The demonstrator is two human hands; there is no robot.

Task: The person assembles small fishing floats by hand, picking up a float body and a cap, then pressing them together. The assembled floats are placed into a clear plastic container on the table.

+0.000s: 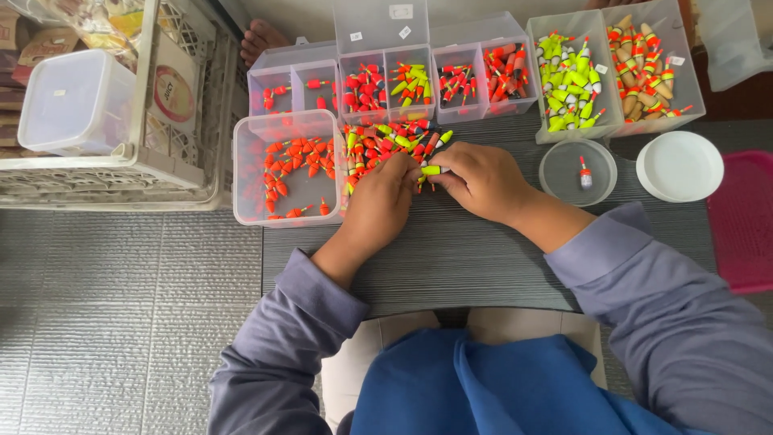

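A yellow-green float (431, 170) is pinched between both hands' fingers (448, 165), its far end hidden by them.

A white lidded tub (76, 101) sits in a pale lattice crate (173, 173) well left of the dark table (467, 258). On the table's right end lie a round clear dish (564, 181) (one small float inside) and, just beside it, a white round lid (679, 166). A pink tray (742, 221) lies past the table's right edge.
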